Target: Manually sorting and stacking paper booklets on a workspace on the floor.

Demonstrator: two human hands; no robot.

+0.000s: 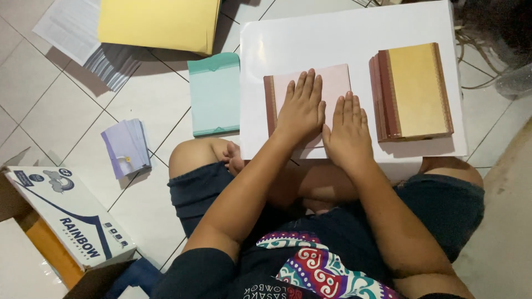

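Observation:
I sit cross-legged on a tiled floor with a white board [354, 33] resting over my legs. My left hand [302, 105] and my right hand [348, 130] lie flat, palms down and fingers together, side by side on a pink book with a brown spine [332, 80]. Neither hand grips anything. To the right on the board lies a stack of yellow-covered books with dark red spines [413, 91], apart from my hands.
A teal folder [215, 94] lies left of the board. Yellow folders [158, 22] and printed sheets [69, 25] are at the top left. A small purple stack of papers [126, 147] lies on the tiles. A white and blue cardboard box [66, 213] stands at the lower left. Cables [474, 47] run at the right.

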